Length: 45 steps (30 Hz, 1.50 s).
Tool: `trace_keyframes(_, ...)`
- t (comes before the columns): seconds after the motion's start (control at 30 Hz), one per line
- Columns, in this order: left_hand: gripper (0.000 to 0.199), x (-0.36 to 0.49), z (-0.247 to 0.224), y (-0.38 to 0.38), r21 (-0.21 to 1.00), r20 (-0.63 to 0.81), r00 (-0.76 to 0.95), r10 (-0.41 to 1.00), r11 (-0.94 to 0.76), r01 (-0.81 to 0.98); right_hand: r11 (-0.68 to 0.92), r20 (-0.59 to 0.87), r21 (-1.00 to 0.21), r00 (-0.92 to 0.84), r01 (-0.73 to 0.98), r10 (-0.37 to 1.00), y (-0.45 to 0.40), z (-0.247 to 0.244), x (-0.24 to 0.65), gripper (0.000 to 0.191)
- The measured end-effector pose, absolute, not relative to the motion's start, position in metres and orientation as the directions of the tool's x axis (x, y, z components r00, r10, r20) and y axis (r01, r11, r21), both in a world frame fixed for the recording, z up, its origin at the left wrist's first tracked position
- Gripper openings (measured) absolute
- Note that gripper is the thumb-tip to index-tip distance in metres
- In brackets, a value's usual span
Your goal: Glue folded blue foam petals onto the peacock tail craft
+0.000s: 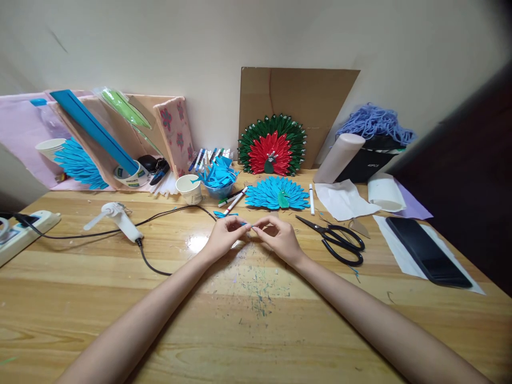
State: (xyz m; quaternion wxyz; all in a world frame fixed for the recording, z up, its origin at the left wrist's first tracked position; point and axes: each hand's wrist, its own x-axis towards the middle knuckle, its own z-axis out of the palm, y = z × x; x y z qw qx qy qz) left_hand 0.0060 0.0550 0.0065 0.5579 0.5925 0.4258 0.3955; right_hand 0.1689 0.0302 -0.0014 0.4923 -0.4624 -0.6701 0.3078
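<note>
My left hand and my right hand meet fingertip to fingertip above the middle of the table. Both are closed in a pinch on a small blue piece, mostly hidden by the fingers; it resembles the folded ribbon scraps nearby. Just behind the hands lies a blue petalled fan with a green bird-shaped body at its front. A few loose blue petals rest beside my left hand. Black-handled scissors lie to the right of my right hand, blades toward it.
A bowl of blue strips, a paper cup and markers stand behind. A red-and-green fan leans on cardboard. At left lie a corded glue gun and power strip; at right, a phone.
</note>
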Motion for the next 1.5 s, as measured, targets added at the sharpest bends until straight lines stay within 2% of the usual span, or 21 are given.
trace_keyframes(0.1,0.023,0.0054,0.0056,0.0551,0.998,0.003,0.339,0.941,-0.025,0.062,0.321,0.312,-0.913,-0.077,0.252,0.947,0.0326,-0.0035,0.1703,0.015)
trace_keyframes(0.23,0.024,0.0059,0.0042,0.0553,0.998,0.005,0.317,0.948,-0.025,0.06,0.314,0.299,-0.901,-0.095,0.298,0.949,0.0325,-0.0037,0.1714,0.013)
trace_keyframes(0.43,0.024,0.0081,0.0048,0.0531,0.995,-0.001,0.289,0.957,-0.028,0.096,0.436,0.421,-0.796,-0.134,0.42,0.897,0.0287,-0.0013,0.1709,0.008)
trace_keyframes(0.67,0.028,0.0079,0.0084,0.0496,0.998,-0.011,0.323,0.946,-0.011,0.065,0.493,0.463,-0.676,-0.206,0.547,0.862,0.0261,0.0008,0.1716,0.01)
trace_keyframes(0.93,0.026,0.0059,0.0058,0.0507,1.0,0.001,0.261,0.965,-0.007,0.021,0.468,0.455,-0.668,-0.18,0.578,0.872,0.027,-0.0002,0.1732,0.009)
trace_keyframes(1.17,0.023,0.0056,0.0091,0.0464,0.979,0.124,0.256,0.959,-0.161,0.129,0.459,0.442,-0.692,-0.176,0.557,0.88,0.0275,0.0002,0.173,0.008)
trace_keyframes(1.33,0.016,0.005,0.0114,0.0485,0.972,0.143,0.209,0.967,-0.177,0.154,0.45,0.434,-0.705,-0.168,0.548,0.885,0.0276,-0.0004,0.1729,0.009)
trace_keyframes(1.5,0.017,0.0056,0.0061,0.0475,0.947,0.198,0.192,0.961,-0.238,0.214,0.446,0.422,-0.69,-0.184,0.57,0.888,0.0268,0.0004,0.1712,0.008)
